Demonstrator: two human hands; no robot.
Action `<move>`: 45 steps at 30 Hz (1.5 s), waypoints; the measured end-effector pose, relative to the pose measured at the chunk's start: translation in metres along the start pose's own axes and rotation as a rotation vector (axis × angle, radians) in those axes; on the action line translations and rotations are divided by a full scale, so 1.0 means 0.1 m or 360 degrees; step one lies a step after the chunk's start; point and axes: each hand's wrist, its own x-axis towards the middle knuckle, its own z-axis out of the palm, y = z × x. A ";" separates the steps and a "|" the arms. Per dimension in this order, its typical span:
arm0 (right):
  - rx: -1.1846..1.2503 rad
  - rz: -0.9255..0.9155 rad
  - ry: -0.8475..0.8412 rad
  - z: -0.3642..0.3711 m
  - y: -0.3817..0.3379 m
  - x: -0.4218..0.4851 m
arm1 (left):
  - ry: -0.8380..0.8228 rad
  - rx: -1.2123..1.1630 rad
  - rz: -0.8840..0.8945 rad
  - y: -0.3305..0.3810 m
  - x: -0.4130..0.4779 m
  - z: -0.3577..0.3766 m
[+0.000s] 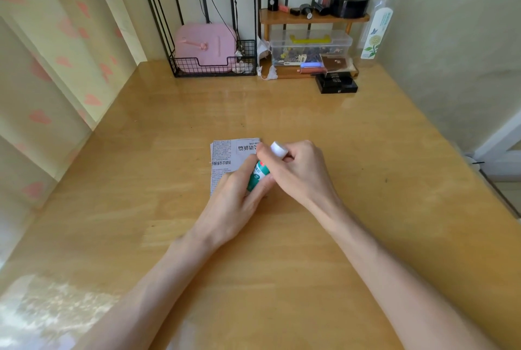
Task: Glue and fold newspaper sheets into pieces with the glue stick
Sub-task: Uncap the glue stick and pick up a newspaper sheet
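Note:
A small folded newspaper piece (225,158) lies flat on the wooden table (366,180), partly hidden under my hands. My left hand (234,203) grips the green and white body of the glue stick (258,175) just above the paper's right side. My right hand (298,172) holds the stick's white cap end (279,149) between thumb and fingers. The stick is tilted, cap pointing up and to the right. I cannot tell whether the cap is on or coming off.
At the back stand a black wire basket (214,67) with a pink case, a clear plastic box (310,48) under a small wooden shelf (313,18) of cosmetics, a black compact (337,84) and a tall clear bottle (377,17). Walls close in on both sides.

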 end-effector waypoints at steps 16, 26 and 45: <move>0.0259 0.0133 -0.0154 0.02 -0.04 -0.08 | -0.0139 0.0218 0.0185 -0.08 -0.02 -0.16; 0.0292 -0.0098 -0.0152 -0.02 0.00 -0.05 | -0.0494 -0.0379 -0.0115 -0.05 -0.03 -0.21; -0.0570 -0.0234 -0.0288 -0.30 0.69 0.21 | -0.0142 -0.0245 -0.0149 -0.26 -0.01 -0.33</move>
